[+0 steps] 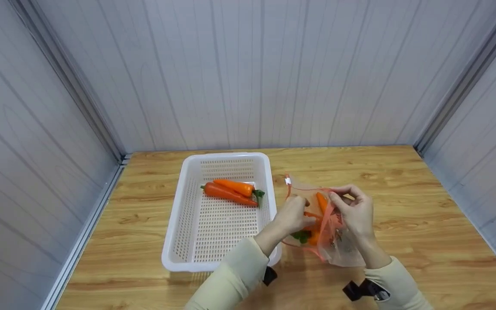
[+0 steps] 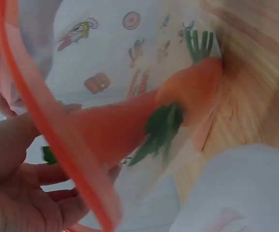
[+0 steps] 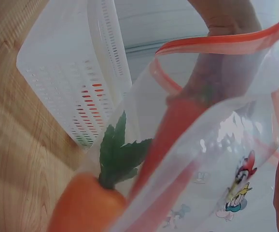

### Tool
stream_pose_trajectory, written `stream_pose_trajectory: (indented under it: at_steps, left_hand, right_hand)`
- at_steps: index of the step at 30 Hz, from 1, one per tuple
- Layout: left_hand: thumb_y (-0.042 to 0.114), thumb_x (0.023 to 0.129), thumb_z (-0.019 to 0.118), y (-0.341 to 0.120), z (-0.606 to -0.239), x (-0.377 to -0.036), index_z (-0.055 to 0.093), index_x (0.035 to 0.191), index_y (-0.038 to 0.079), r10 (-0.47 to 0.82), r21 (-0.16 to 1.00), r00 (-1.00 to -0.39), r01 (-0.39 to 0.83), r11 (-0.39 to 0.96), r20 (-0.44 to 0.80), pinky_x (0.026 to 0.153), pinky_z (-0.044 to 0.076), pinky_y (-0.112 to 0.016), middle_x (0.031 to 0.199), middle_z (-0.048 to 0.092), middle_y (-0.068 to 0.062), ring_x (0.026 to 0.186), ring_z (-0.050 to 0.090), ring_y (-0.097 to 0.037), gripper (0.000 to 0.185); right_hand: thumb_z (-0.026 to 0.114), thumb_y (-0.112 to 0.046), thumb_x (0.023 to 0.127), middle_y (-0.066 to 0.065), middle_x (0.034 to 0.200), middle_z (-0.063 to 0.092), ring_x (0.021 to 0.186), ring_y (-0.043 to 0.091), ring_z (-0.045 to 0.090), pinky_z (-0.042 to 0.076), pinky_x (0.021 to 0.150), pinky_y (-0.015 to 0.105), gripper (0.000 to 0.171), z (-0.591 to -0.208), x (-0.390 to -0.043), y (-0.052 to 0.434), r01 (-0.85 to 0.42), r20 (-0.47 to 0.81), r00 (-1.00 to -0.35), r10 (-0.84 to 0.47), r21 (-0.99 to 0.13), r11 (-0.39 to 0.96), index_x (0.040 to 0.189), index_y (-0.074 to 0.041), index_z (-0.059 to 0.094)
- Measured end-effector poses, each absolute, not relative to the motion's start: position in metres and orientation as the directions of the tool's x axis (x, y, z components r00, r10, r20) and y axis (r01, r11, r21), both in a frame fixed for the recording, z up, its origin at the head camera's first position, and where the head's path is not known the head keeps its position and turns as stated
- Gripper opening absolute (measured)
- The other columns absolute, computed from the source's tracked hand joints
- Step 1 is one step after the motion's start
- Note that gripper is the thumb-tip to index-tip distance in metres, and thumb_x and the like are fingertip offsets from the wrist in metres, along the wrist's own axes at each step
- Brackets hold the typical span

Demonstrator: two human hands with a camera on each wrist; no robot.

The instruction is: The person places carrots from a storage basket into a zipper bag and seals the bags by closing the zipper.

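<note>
Beside the basket [image 1: 175, 241], our left hand [image 1: 292, 215] grips a carrot [image 1: 322, 202] inside the bag [image 1: 342, 252] while our right hand [image 1: 355, 211] pinches its rim; next, lift clear.

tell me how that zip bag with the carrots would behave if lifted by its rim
The zip bag is thin clear film, so it would probably sag and crumple. The carrots inside would likely slide to its lowest corner. The glossy film may be slippery for fingers.

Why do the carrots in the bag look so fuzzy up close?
Left wrist view: the carrot sits too near the lens and looks soft through the bag. Right wrist view: another carrot blurs likewise, with glare on the plastic. Head view: the basket is sharp.
</note>
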State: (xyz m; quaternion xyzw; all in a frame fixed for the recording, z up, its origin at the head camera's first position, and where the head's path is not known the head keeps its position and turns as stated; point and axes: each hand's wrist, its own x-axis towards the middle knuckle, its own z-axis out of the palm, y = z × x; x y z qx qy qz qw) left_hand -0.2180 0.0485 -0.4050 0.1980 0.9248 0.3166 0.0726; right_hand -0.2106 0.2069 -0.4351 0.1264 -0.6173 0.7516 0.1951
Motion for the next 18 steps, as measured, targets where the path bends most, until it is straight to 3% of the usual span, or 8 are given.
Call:
stream_pose_trajectory:
  at_steps: [4, 8, 18]
  left_hand:
    - [0.018, 0.076, 0.070, 0.048, -0.406, -0.219, 0.061, 0.104, -0.003, 0.416, 0.641, -0.909, 0.342, 0.687, 0.039, 0.076, 0.046, -0.024, 0.102, 0.059, -0.012, 0.091, 0.053, -0.020, 0.037]
    - [0.014, 0.077, 0.069, 0.044, -0.404, -0.216, 0.061, 0.104, -0.004, 0.439, 0.645, -0.895, 0.382, 0.662, 0.080, 0.077, 0.046, -0.023, 0.103, 0.060, -0.014, 0.094, 0.054, -0.022, 0.034]
    - [0.010, 0.078, 0.067, 0.031, -0.389, -0.209, 0.062, 0.102, -0.002, 0.479, 0.669, -0.873, 0.410, 0.620, 0.092, 0.065, 0.048, -0.018, 0.087, 0.064, -0.009, 0.078, 0.059, -0.015, 0.028]
  right_hand:
    - [0.065, -0.003, 0.078, 0.019, 0.072, 0.057, 0.049, 0.019, 0.054, 0.047, 0.042, 0.027, 0.017, -0.451, -0.222, 0.215, -0.446, 0.430, -0.891, 0.145, -0.889, -0.102, 0.089, 0.009, 0.060]
    - [0.065, -0.005, 0.078, 0.019, 0.071, 0.056, 0.047, 0.021, 0.053, 0.047, 0.041, 0.030, 0.016, -0.464, -0.230, 0.221, -0.438, 0.426, -0.889, 0.166, -0.898, -0.045, 0.089, 0.006, 0.061]
    - [0.067, -0.010, 0.078, 0.019, 0.067, 0.055, 0.045, 0.023, 0.052, 0.036, 0.031, 0.023, 0.021, -0.456, -0.225, 0.218, -0.428, 0.414, -0.893, 0.176, -0.902, -0.047, 0.090, 0.007, 0.061]
